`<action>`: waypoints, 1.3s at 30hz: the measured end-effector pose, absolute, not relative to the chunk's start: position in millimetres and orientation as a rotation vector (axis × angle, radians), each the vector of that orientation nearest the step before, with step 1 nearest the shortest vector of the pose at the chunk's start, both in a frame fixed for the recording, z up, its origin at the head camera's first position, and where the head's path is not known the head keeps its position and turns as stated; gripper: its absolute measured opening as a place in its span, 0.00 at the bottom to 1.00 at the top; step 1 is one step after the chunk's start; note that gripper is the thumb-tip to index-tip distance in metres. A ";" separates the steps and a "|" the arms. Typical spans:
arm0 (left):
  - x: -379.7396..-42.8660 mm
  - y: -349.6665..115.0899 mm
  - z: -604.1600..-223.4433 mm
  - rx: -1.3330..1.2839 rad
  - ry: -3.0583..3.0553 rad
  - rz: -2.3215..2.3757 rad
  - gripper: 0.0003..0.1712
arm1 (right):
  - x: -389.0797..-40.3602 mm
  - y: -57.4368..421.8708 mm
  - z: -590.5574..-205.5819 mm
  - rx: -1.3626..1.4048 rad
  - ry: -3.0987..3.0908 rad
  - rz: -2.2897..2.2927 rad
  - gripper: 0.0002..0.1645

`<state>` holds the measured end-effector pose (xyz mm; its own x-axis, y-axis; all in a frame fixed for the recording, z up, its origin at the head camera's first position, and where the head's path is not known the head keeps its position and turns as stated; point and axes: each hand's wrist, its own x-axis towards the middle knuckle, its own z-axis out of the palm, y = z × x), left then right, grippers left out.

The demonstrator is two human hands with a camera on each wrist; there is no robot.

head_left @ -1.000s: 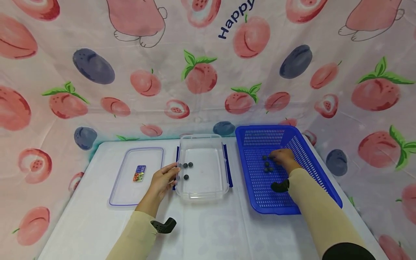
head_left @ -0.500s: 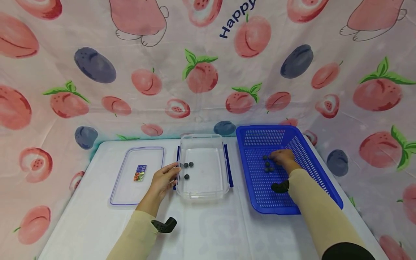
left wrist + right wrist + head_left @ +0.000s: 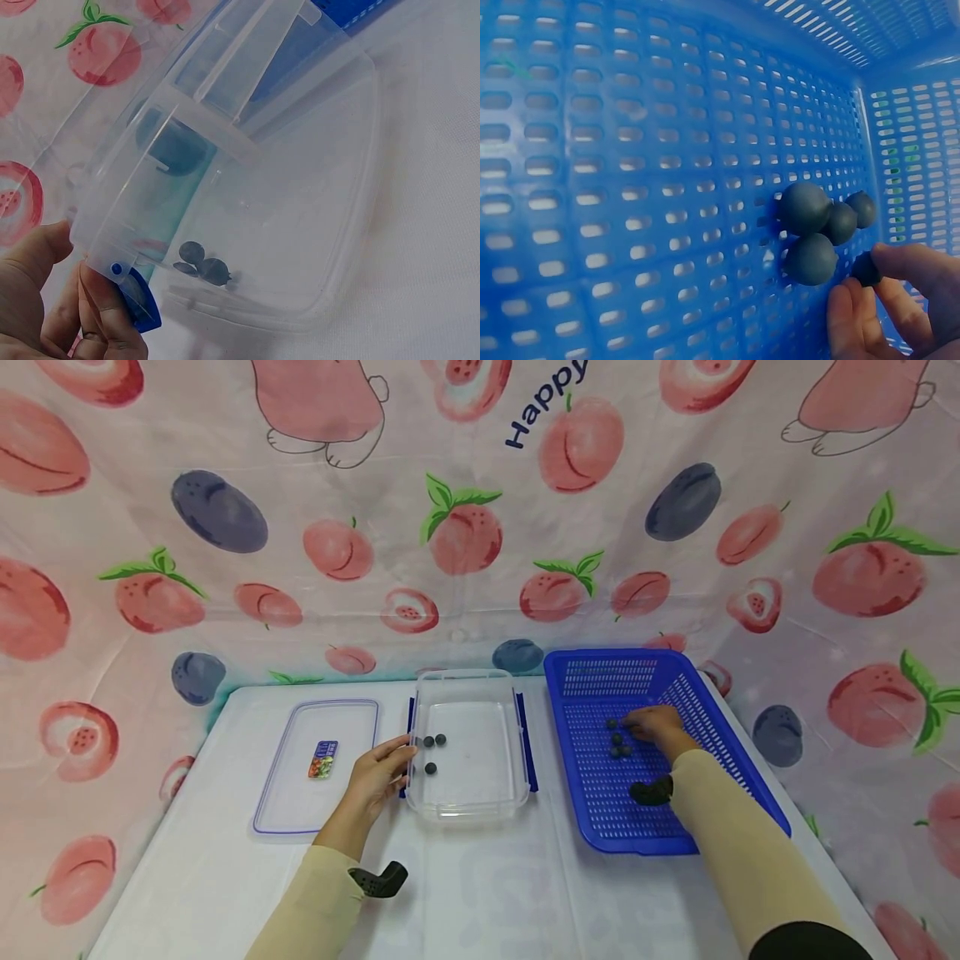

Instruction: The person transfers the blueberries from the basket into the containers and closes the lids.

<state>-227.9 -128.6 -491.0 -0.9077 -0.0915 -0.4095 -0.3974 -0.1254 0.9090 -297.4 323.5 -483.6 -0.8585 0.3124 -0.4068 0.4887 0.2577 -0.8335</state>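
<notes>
My left hand (image 3: 375, 772) grips the left rim of a clear plastic box (image 3: 480, 756), thumb on the outer wall and fingers beside a blue latch (image 3: 137, 300). On the box floor lie 3 blueberries (image 3: 431, 768), dark and round, near the left wall. Over at the right, my right hand (image 3: 657, 727) reaches down into a blue perforated basket (image 3: 600, 827). Between its thumb and fingers it pinches a blueberry (image 3: 866, 268), low over the basket floor. Several other blueberries (image 3: 805, 208) sit clustered just beside those fingertips.
A clear lid (image 3: 288, 802) with a blue edge lies flat left of the box, a small colourful label (image 3: 322, 760) on it. White cloth (image 3: 480, 893) covers the table. Behind hangs a fruit-print curtain (image 3: 465, 468). The basket's slotted walls stand around my right hand.
My right wrist and forearm have shifted slightly to the right, with the fingers at the same spot in the basket. The left hand and the box have not moved.
</notes>
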 end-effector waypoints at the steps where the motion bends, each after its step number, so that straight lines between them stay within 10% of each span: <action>1: -228.0 -128.4 -491.0 -0.552 1.924 2.142 0.27 | -297.3 324.0 -482.9 0.759 2.337 -1.684 0.17; 39: -227.1 -126.1 -487.4 -0.572 1.913 2.138 0.27 | -265.5 298.0 -442.8 0.144 2.039 -1.839 0.33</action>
<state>-227.1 -126.1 -487.4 -0.9011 -0.0957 -0.4230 -0.4098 -0.1312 0.9027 -265.5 298.0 -442.8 -0.9190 -0.1809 -0.3503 0.3298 0.1337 -0.9345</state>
